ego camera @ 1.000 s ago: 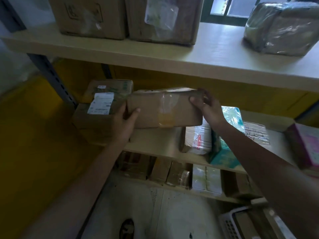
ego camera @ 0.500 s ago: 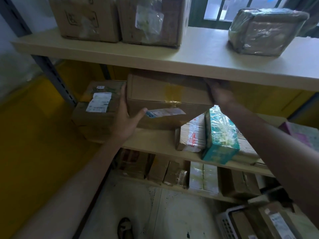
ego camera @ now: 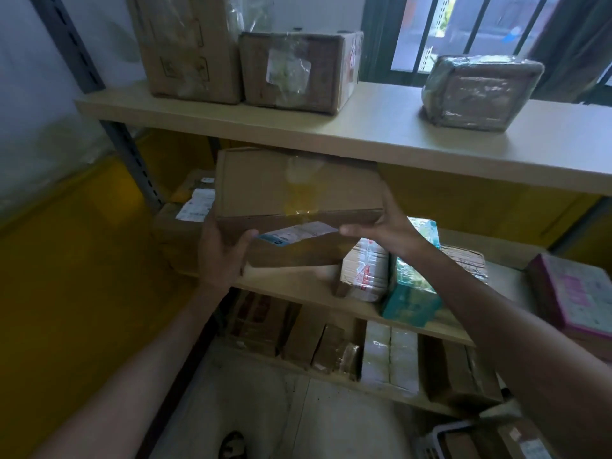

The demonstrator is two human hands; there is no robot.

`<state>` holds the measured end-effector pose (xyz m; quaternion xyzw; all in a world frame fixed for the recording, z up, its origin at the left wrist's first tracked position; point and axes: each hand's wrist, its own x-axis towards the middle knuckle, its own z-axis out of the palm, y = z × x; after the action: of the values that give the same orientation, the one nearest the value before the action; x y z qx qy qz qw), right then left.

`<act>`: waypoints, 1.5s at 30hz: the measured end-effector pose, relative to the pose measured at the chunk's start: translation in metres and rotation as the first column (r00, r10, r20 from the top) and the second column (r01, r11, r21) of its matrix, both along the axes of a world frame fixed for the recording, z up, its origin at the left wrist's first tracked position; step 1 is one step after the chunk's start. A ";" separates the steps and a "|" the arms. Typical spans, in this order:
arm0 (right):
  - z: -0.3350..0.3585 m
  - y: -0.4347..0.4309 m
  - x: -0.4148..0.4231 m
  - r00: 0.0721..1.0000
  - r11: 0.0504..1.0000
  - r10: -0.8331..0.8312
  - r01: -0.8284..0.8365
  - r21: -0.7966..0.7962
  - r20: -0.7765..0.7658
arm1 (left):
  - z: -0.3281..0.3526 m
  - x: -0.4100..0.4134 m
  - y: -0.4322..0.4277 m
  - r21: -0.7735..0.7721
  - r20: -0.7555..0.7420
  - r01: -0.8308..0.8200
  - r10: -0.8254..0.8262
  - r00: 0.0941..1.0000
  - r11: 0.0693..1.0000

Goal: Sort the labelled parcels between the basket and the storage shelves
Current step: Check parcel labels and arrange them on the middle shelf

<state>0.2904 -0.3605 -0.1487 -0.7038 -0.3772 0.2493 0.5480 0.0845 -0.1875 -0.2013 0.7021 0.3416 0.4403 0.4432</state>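
Hands, left (ego camera: 221,256) and right (ego camera: 389,226), still gripping cardboard parcel (ego camera: 298,200), right now nearer its front label.

See barred window (ego camera: 463,34) far right, behind top shelf level. Yellow wall panel (ego camera: 66,293) fills left side. Pale concrete floor (ego camera: 281,409) near, below. Grey slotted upright post (ego camera: 99,104) far left. White wall (ego camera: 29,104) beyond it.
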 end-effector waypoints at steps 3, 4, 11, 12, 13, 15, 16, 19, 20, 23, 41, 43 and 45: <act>0.002 0.000 -0.002 0.999 0.998 -0.050 0.051 0.036 -0.017 | 0.009 -0.009 0.001 0.014 -0.015 -0.023 0.024 1.000 1.000; 0.002 -0.001 -0.003 0.998 0.998 -0.055 0.056 0.035 -0.026 | 0.013 -0.012 0.001 0.033 -0.020 -0.022 0.023 1.000 0.999; 0.004 0.005 -0.031 0.996 0.998 -0.039 0.044 0.055 -0.078 | 0.035 -0.026 -0.003 0.105 0.006 -0.102 0.102 0.995 0.989; 0.003 0.007 -0.034 0.995 0.998 -0.034 0.039 0.053 -0.096 | 0.035 -0.027 -0.005 0.112 -0.001 -0.095 0.096 0.995 0.989; 0.001 0.007 -0.037 0.993 0.998 -0.023 0.029 0.049 -0.117 | 0.033 -0.028 -0.007 0.097 -0.009 -0.086 0.087 0.996 0.992; -0.005 0.009 -0.039 0.991 0.999 -0.009 0.014 0.035 -0.135 | 0.024 -0.034 -0.010 0.028 -0.033 -0.065 0.066 0.997 0.997; -0.007 0.008 -0.039 0.991 0.999 -0.009 0.014 0.036 -0.133 | 0.019 -0.039 -0.012 -0.009 -0.042 -0.043 0.043 0.998 0.999; -0.019 0.009 -0.035 0.982 0.998 -0.057 0.064 0.029 -0.182 | 0.006 -0.052 -0.021 -0.099 -0.027 0.088 -0.091 0.995 0.991; -0.024 0.009 -0.033 0.972 0.996 -0.081 0.087 0.021 -0.220 | 0.002 -0.056 -0.024 -0.128 -0.035 0.124 -0.129 0.991 0.984; -0.040 0.009 -0.027 0.931 0.988 -0.152 0.155 -0.016 -0.331 | -0.023 -0.070 -0.033 -0.252 -0.130 0.193 -0.231 0.964 0.948; -0.112 -0.002 -0.026 0.986 0.971 -0.030 0.068 -0.231 0.164 | -0.084 -0.058 -0.019 -0.637 -0.077 0.150 -0.256 0.964 0.756; -0.112 0.007 -0.025 0.985 0.970 -0.048 0.086 -0.228 0.166 | -0.087 -0.054 -0.007 -0.662 -0.114 0.112 -0.247 0.962 0.741; -0.110 0.019 -0.023 0.985 0.967 -0.077 0.112 -0.229 0.156 | -0.090 -0.049 0.008 -0.685 -0.188 0.036 -0.224 0.956 0.728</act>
<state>0.2676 -0.3417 -0.2583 -0.7977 -0.3495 0.2140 0.4425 0.0353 -0.1799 -0.2910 0.5672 0.4815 0.1591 0.6489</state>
